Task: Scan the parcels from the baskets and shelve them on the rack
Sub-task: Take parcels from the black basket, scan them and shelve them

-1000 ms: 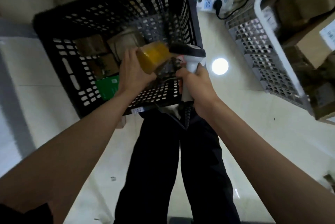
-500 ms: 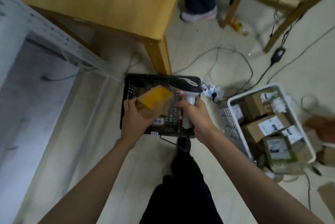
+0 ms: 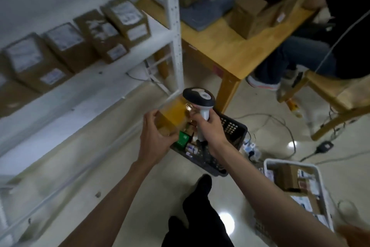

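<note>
Above the black basket (image 3: 234, 132), left hand (image 3: 155, 136) grips a yellow parcel (image 3: 173, 114); right hand (image 3: 210, 126) grips the scanner (image 3: 200, 100) beside it.

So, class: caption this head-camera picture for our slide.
Left hand holds a yellow parcel by the scanner in the right hand.

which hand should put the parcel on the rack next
Probably the left. The left hand already grips the yellow parcel and is on the rack's side, near the shelved boxes. The right hand is busy holding the scanner.
</note>
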